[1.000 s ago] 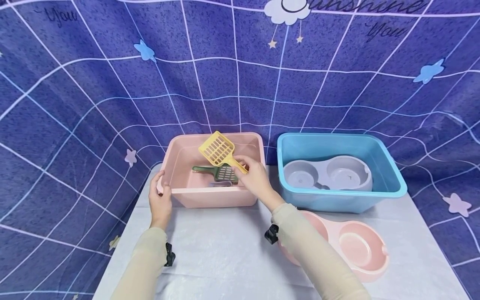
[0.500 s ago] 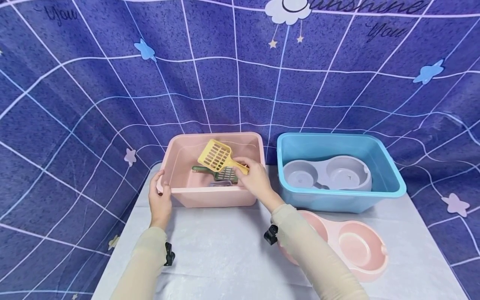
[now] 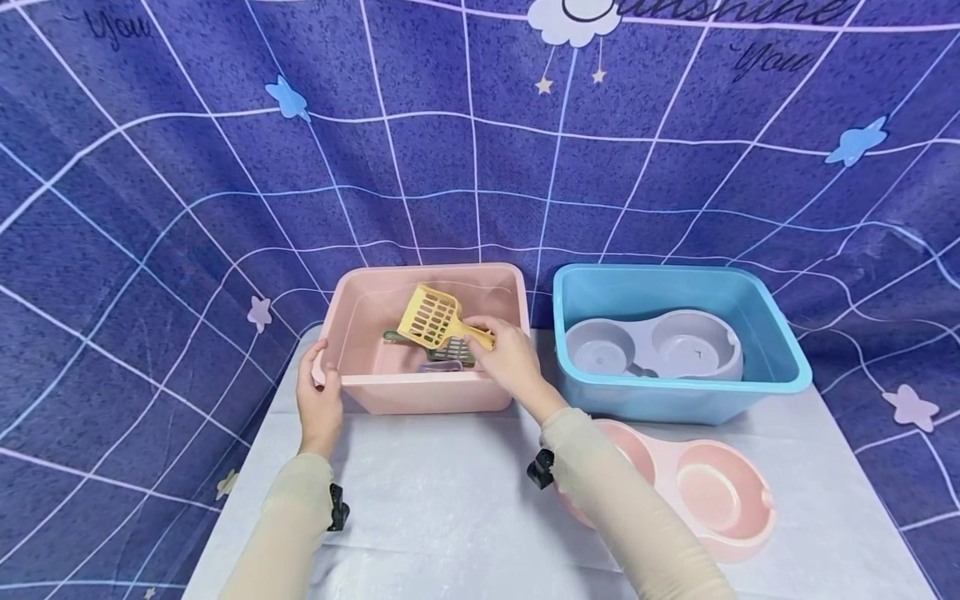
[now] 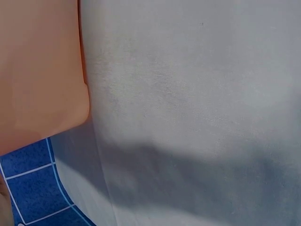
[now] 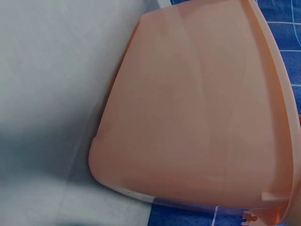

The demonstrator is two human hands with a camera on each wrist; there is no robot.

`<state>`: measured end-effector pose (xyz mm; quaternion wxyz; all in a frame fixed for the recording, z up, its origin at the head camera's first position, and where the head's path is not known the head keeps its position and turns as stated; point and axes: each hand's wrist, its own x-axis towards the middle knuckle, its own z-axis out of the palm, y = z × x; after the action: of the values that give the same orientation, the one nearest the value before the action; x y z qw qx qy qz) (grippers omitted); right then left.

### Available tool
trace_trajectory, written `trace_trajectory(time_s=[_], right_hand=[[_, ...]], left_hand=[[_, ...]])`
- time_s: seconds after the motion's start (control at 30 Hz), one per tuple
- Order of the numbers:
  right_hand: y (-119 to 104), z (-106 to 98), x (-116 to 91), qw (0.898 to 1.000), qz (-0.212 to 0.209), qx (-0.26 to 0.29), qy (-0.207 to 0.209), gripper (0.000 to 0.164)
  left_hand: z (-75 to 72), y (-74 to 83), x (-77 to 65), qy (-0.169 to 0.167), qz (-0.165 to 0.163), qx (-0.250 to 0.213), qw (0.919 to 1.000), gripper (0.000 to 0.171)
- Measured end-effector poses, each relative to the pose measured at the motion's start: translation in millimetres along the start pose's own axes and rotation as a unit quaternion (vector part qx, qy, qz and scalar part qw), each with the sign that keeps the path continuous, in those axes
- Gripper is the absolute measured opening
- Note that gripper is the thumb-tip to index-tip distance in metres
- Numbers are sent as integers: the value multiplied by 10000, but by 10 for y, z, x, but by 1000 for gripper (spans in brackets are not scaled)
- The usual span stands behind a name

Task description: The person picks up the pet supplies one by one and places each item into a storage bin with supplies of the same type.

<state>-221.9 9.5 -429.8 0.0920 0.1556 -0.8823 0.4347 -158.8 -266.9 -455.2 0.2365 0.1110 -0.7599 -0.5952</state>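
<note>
Right hand (image 3: 512, 358): fingers narrow, pinching the handle of the yellow scoop (image 3: 452, 327), whose slotted head points left of them, inside the pink tub (image 3: 427, 396). Left hand (image 3: 320, 408): fingers curled on the tub's near left corner, well left of the scoop. Below and left of the right fingers lie the green scoop (image 3: 452, 350), partly covered in view by the yellow one, and a grey item (image 3: 441, 367), half hidden by the front wall; whether yellow touches green cannot be told. Judgement: a light pinch near the handle's end and a slow, level wrist should serve best, with the head clear of the green scoop and rim, while the left fingers steady the tub on the worktop (image 3: 450, 508). Right of the right fingers: the blue tub (image 3: 667, 404) with the grey bowl (image 3: 647, 337). Writing: the curtain (image 3: 480, 167), beyond the fingers, reads "You" at upper left and upper right, plus what looks like "Sunshine", cropped at the top. No brand or label legible on the plastic.
</note>
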Motion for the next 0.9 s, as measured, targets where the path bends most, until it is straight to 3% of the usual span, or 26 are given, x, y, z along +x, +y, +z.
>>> trace_trajectory(time_s=[0.33, 0.9], right_hand=[[8, 0, -5, 9995, -304, 3, 25, 27], [18, -8, -20, 9975, -305, 579, 277, 22]], left_hand=[[-1, -20, 1, 7, 6, 15, 10000, 44], [-3, -37, 8, 6, 28, 22, 10000, 43]])
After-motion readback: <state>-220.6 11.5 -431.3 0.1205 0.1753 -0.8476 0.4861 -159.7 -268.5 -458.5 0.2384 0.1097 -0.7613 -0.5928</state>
